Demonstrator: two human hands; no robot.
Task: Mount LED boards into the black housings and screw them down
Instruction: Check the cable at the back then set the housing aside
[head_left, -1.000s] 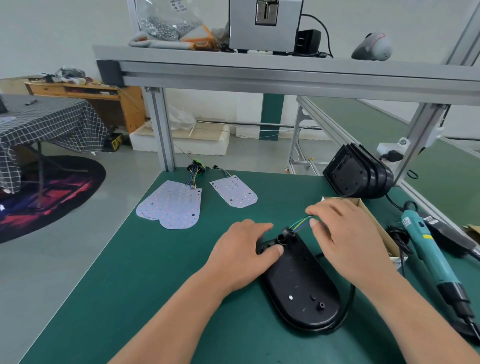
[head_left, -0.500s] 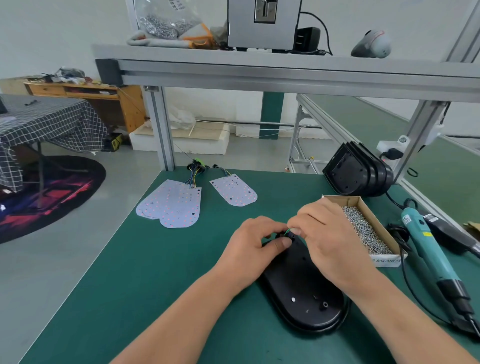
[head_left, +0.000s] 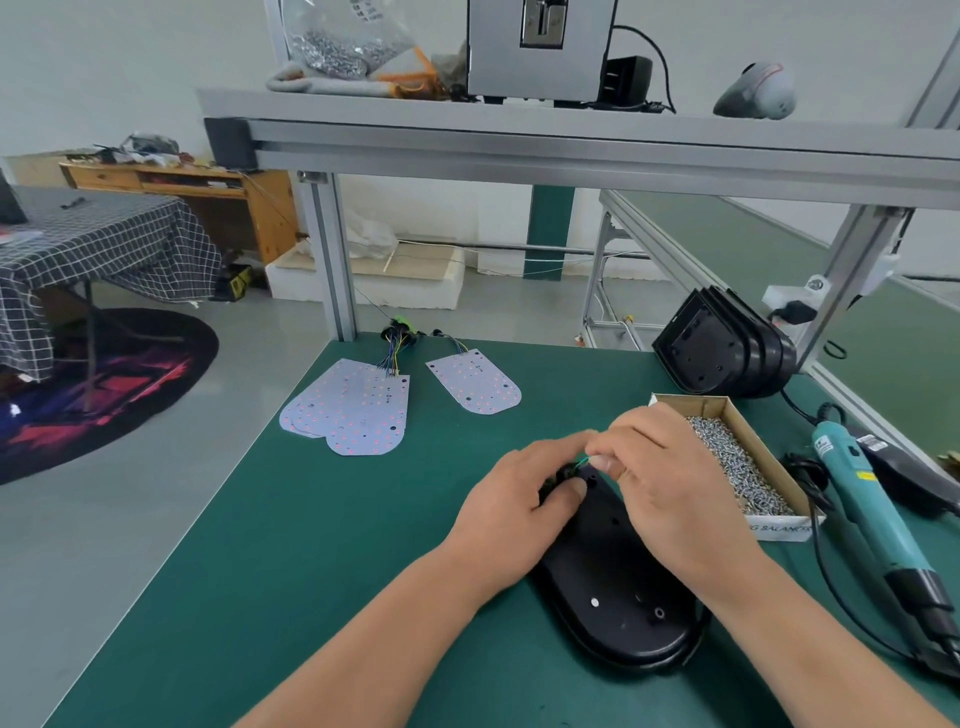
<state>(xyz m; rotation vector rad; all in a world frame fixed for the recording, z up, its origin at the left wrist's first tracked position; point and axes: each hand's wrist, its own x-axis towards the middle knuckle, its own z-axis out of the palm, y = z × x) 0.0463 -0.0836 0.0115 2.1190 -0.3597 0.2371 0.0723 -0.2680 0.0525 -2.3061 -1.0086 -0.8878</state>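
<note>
Two hands — left fingers (head_left: 570, 489) grip housing (head_left: 608, 587), right fingers (head_left: 607, 460) pinch wires (head_left: 583, 460); box (head_left: 779, 528) holds screws (head_left: 737, 467).

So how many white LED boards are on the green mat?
At least 3: a single LED board lies near the back, and left of it an overlapping pile holds two or more, lower ones mostly hidden.

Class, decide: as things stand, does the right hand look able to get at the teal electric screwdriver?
Probably yes: the screwdriver lies uncovered right of the screw box, but the right hand first must release the wires.
</note>
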